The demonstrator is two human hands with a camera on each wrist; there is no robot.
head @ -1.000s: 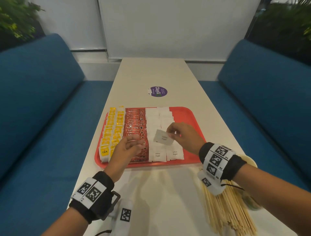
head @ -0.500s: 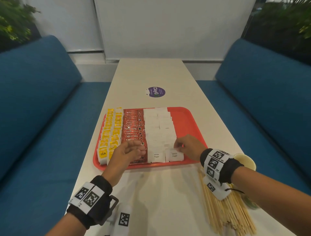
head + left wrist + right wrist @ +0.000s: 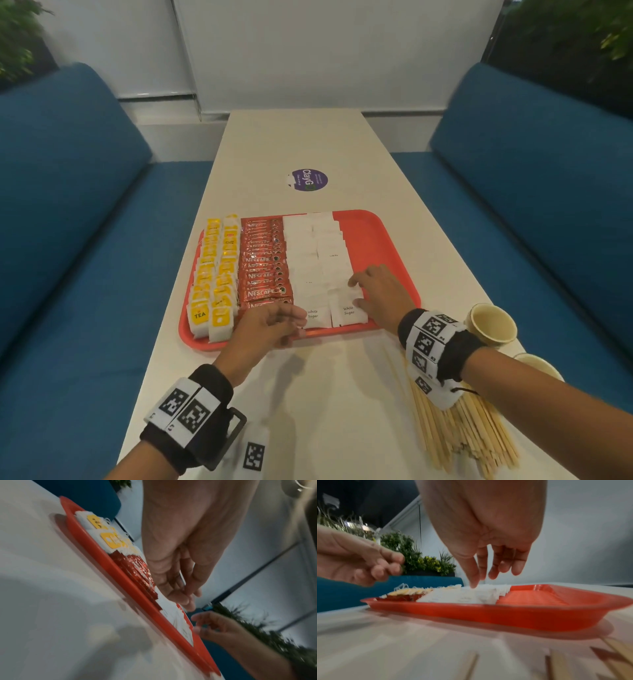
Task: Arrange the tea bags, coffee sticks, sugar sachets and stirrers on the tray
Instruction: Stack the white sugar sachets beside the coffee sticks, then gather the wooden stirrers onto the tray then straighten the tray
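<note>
A red tray holds rows of yellow tea bags, red coffee sticks and two columns of white sugar sachets. My right hand hovers low at the right edge of the near sachets, fingers spread; its thumb tip touches a sachet and it grips nothing. My left hand hangs over the tray's near rim by the coffee sticks, fingers relaxed and empty. A pile of wooden stirrers lies on the table under my right forearm.
Two paper cups stand at the table's right edge beside the stirrers. A round purple sticker lies beyond the tray. The tray's right strip is bare red. Blue benches flank the narrow white table.
My right hand brought a sugar sachet down onto the right column, let it go, and now rests at that row's edge. My left hand drew back toward the tray's near rim.
</note>
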